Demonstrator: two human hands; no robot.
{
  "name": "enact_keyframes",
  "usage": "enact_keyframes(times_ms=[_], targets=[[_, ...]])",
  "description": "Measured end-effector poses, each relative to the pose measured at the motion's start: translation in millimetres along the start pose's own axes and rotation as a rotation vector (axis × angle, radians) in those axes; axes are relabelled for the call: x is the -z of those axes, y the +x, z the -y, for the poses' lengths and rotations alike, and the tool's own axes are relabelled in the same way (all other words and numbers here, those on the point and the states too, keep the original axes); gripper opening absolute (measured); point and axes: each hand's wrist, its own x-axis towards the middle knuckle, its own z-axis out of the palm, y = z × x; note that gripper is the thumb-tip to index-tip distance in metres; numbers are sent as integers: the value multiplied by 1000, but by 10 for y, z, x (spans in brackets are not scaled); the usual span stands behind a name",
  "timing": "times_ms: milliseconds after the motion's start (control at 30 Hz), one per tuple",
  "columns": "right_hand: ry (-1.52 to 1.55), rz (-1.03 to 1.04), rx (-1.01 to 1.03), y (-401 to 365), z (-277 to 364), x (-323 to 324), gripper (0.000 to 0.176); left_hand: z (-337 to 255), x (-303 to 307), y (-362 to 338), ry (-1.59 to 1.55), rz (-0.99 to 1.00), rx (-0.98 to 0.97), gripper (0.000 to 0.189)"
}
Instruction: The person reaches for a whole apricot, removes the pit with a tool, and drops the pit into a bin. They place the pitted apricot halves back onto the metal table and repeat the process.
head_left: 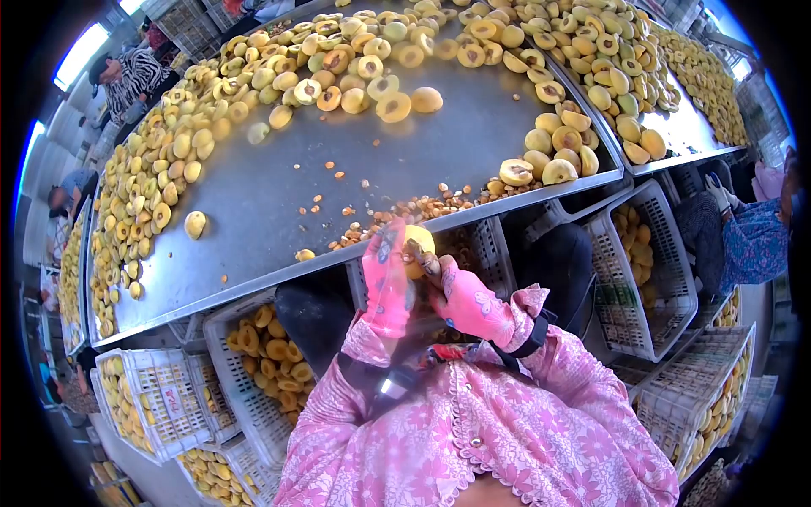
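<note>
Both of my hands wear pink patterned gloves and meet over the front edge of the metal table [245, 211]. My left hand [387, 275] is closed around the left side of a yellow fruit [418, 240]. On the fruit's right side, the darkened fingertips of my right hand [465, 296] pinch at it; whether they also hold a pit or tool is too small to tell. Just beyond my hands lies a heap of brown pits [427, 205] along the table edge. Halved fruits [393, 106] are spread farther back.
Crates of fruit halves stand below the table, one at the left [253, 397] and one at the right [650, 296]. A second fruit-covered table [684, 139] adjoins at the right. A co-worker in blue [756, 241] sits at the right; another in stripes [139, 80] is at the far left.
</note>
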Motion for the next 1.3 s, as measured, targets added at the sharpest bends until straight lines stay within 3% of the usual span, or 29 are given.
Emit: enact_keyframes(times_ms=[200,400,500,733,800,900,1000,1100,1200,1300], targets=[[92,111,-70,16,-12,63,16,73,106,87,116,37,-19,25],[176,226,-105,118,-349,-55,37,194,217,162,174,23,41,24],[135,117,59,114,-469,-136,26,255,254,196,207,28,32,24],[-155,398,2,150,-339,44,24,279,265,119,182,15,81,25],[-43,379,-113,144,-317,31,25,317,292,135,191,5,111,24],[-168,318,-13,125,-311,22,24,323,318,141,203,22,129,24],[72,425,-49,122,-306,31,21,344,313,130,204,58,88,26],[631,602,-506,101,-119,106,19,250,232,50,94,72,120,31],[994,676,-439,42,-112,89,18,236,197,12,-128,99,229,36],[1115,646,-341,-60,-110,96,16,246,155,9,-304,99,269,39]])
